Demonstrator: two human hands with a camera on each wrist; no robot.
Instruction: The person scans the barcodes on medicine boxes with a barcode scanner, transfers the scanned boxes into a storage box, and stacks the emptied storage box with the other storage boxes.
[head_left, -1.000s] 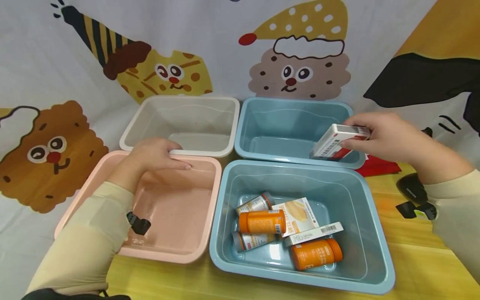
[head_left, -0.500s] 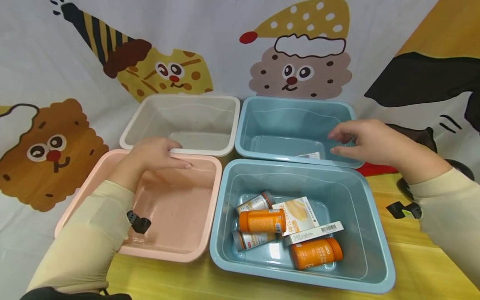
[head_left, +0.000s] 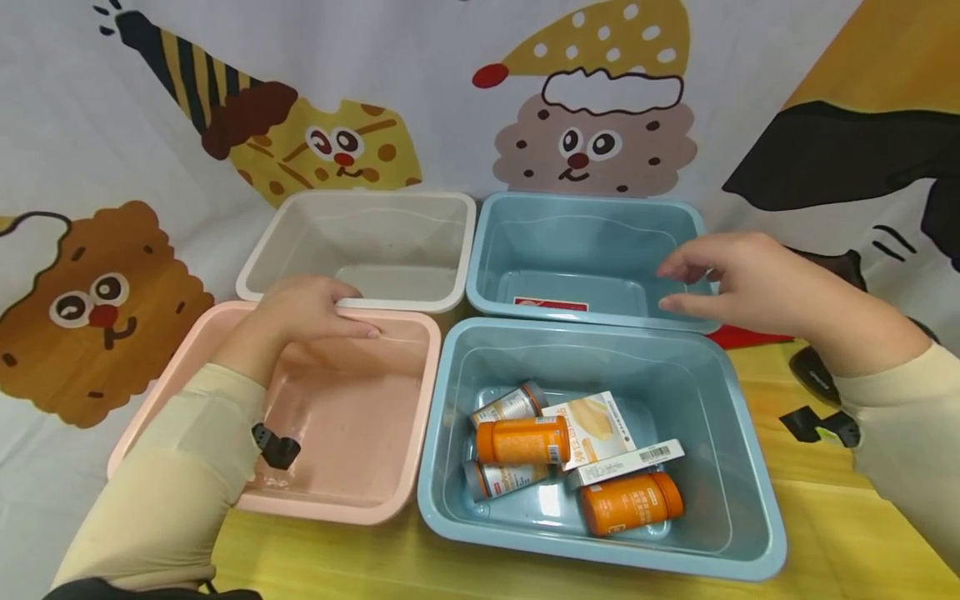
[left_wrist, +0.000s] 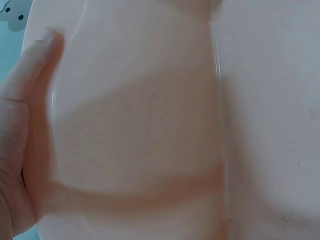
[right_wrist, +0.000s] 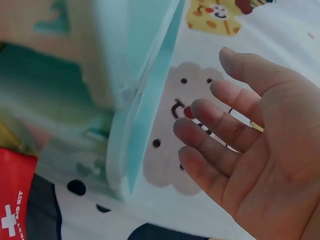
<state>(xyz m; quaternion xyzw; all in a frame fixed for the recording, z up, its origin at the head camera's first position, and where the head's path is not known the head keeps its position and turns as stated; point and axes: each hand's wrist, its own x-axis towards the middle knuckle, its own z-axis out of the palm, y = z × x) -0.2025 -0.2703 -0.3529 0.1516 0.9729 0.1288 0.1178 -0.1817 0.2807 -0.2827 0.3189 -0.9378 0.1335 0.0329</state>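
My left hand (head_left: 303,308) holds the back rim of the pink bin (head_left: 431,400). Its thumb (left_wrist: 37,60) lies along the bin's inner wall, while the other fingers go over the rim and are mostly hidden. Over the right end of the rear blue bin (head_left: 592,221), my right hand (head_left: 738,279) is held with fingers spread and nothing in the palm. A box with a red-and-white face (head_left: 551,305) lies low in that bin, partly hidden by the front rim.
The front blue bin (head_left: 750,467) contains orange bottles (head_left: 522,440), grey-capped bottles (head_left: 510,406), a flat carton (head_left: 592,425) and a slim white box (head_left: 626,463). A beige bin (head_left: 375,225) stands at back left. A red pouch (right_wrist: 15,195) lies beyond the rear blue bin.
My right hand has let go of the red-and-white box, which dropped into the rear blue bin and slid left. My left hand has stayed on the pink bin's rim.
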